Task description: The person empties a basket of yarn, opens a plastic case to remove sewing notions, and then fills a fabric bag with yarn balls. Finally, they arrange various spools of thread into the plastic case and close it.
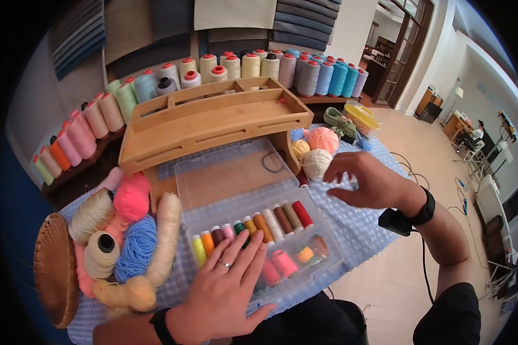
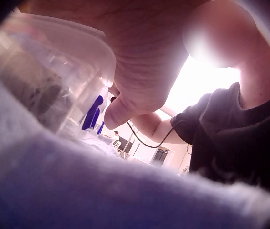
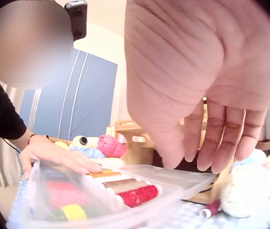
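A clear plastic box (image 1: 332, 248) lies with its lid (image 1: 210, 183) folded back. Along its upper compartment runs a row of thread spools, ending in a red spool (image 1: 303, 214). Pink spools (image 1: 283, 263) lie in the nearer part. My left hand (image 1: 224, 290) spreads over the box's front left, fingertips at the middle spools. Raised right of the box, my right hand (image 1: 365, 181) has loosely bent fingers and holds nothing. Below it, beside a white yarn ball (image 3: 245, 191), a dark red spool (image 3: 210, 210) rests on the checked cloth.
A wooden organizer (image 1: 213, 123) stands behind the box. Yarn skeins, including a blue one (image 1: 137, 247), pile up at the left by a wicker basket (image 1: 56, 270). Large thread cones (image 1: 308, 77) line the back shelf. A yellow-lidded tub (image 1: 362, 115) sits at the far right.
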Demonstrator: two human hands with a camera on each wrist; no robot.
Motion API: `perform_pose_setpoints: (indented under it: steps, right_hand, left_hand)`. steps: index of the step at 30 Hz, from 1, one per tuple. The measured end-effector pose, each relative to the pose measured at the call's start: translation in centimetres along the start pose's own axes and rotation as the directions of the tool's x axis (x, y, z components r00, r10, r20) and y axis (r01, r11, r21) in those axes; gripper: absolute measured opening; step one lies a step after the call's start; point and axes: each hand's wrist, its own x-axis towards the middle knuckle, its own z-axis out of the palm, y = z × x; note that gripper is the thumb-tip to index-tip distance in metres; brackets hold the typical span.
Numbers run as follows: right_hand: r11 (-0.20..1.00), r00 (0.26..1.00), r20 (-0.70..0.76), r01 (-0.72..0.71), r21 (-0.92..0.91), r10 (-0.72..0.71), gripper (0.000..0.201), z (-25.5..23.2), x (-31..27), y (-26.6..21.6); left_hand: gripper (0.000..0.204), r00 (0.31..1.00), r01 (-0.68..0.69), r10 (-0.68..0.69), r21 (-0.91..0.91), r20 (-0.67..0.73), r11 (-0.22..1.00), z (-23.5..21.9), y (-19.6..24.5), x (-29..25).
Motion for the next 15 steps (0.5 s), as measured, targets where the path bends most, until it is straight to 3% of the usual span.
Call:
perform_pose_setpoints:
  steps: [1,3,6,11,13,14,15]
  right_hand:
    - [0.984,0.984,0.002,-0.178,-0.021,0.178,0.018,-0.5,-0.6,0.4]
    - [0.926,0.925,0.069,-0.366,-0.088,0.373,0.02,-0.7,-1.7,2.3]
    - [0.91,0.905,0.177,-0.342,-0.233,0.386,0.02,1.3,-3.2,5.2]
    - [0.922,0.924,0.143,-0.321,-0.217,0.355,0.025,2.6,-3.5,6.4]
    - [0.94,0.948,-0.009,-0.315,-0.134,0.317,0.032,1.4,-3.4,5.5]
    - [0.893,0.899,-0.032,-0.437,-0.103,0.437,0.036,0.7,-3.2,4.3]
    - [0.891,0.898,-0.03,-0.441,-0.106,0.44,0.036,0.6,-3.3,4.5]
  left_hand:
    - [0.09,1.0,0.005,-0.005,0.01,0.0,1.0,0.0,0.0,0.0]
    - [0.09,1.0,0.003,-0.002,0.007,-0.007,1.0,0.1,-0.1,0.0]
    - [0.09,1.0,-0.002,0.002,0.01,-0.003,1.0,0.1,0.0,0.0]
    - [0.09,1.0,0.002,-0.002,0.018,-0.005,1.0,0.1,0.1,0.1]
    - [0.09,1.0,0.002,-0.002,0.017,-0.006,1.0,0.0,0.0,0.1]
    - [0.09,1.0,0.002,-0.002,0.013,-0.008,1.0,0.1,0.1,0.1]
    - [0.09,1.0,0.001,0.0,0.008,-0.009,1.0,0.0,0.2,0.2]
